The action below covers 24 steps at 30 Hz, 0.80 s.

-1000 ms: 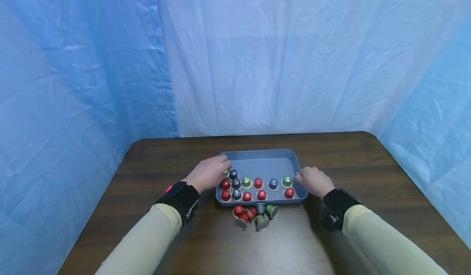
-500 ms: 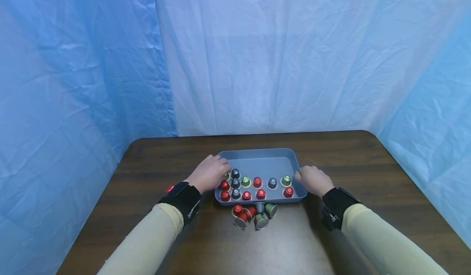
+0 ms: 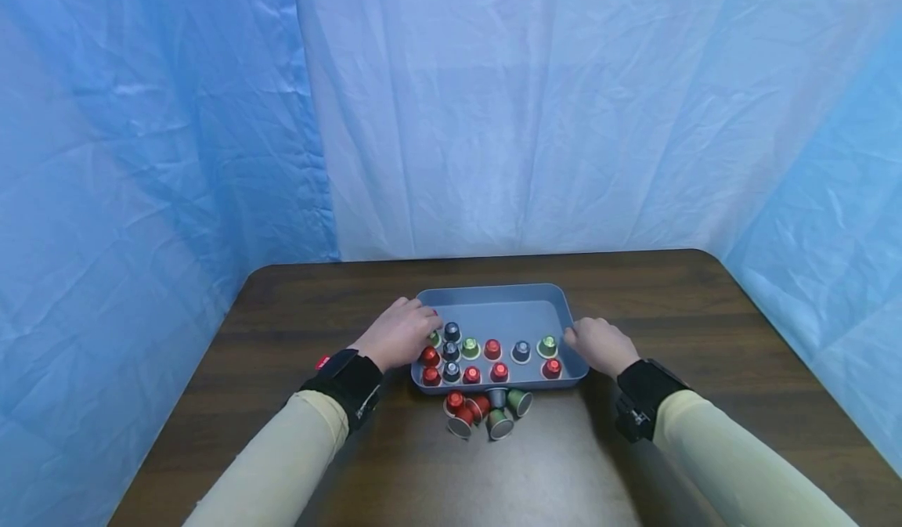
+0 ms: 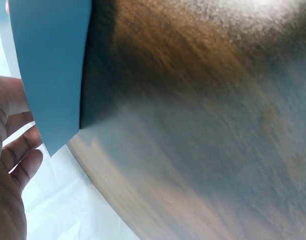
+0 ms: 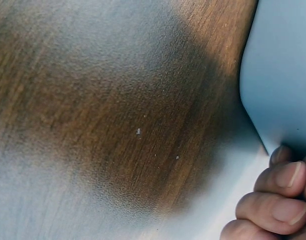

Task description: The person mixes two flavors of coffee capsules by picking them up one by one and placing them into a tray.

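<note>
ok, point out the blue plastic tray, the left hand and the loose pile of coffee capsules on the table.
Blue plastic tray point(image 3: 493, 290): head view, far rim.
Left hand point(image 3: 396, 334): head view, back of the hand.
Loose pile of coffee capsules point(image 3: 502, 425): head view, green capsule at the front.

One blue tray point(image 3: 546, 296) stands on the counter point(image 3: 705, 315). It holds about twelve capsules point(image 3: 492, 348); six more capsules point(image 3: 500, 425) lie outside.

A dark wooden worktop point(image 3: 705, 315) with rounded far corners carries a shallow blue tray point(image 3: 493, 296) near its middle. Just in front of the tray, a small cluster of loose capsules point(image 3: 488, 412), red, green and grey, lies directly on the wood.
</note>
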Tool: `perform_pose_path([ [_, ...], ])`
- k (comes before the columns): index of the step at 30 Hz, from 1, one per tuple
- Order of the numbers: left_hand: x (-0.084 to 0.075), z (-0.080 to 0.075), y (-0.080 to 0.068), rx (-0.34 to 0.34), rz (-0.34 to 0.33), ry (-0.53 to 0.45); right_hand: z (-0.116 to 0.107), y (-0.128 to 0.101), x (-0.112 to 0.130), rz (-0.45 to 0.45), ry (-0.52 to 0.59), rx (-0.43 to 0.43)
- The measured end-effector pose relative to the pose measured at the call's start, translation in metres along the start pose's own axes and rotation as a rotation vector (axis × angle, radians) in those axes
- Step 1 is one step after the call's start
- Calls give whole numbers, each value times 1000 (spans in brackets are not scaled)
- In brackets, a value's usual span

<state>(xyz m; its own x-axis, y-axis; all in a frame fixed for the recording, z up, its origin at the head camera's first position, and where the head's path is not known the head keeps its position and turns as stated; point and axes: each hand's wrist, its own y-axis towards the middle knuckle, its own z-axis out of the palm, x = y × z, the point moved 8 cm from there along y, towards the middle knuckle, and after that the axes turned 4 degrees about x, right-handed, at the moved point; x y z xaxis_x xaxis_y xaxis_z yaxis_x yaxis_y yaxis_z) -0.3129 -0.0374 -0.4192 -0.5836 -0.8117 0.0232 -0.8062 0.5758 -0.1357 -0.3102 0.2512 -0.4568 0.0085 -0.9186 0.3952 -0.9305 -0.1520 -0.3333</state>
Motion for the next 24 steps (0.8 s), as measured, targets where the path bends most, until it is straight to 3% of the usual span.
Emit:
perform_pose_path([
  [12,2,-18,-11,-86,39,-9,-1,-1,2,0,-1,-1],
  [24,-19,-38,-29,-89,100,-18,-1,-2,2,19,-5,3],
])
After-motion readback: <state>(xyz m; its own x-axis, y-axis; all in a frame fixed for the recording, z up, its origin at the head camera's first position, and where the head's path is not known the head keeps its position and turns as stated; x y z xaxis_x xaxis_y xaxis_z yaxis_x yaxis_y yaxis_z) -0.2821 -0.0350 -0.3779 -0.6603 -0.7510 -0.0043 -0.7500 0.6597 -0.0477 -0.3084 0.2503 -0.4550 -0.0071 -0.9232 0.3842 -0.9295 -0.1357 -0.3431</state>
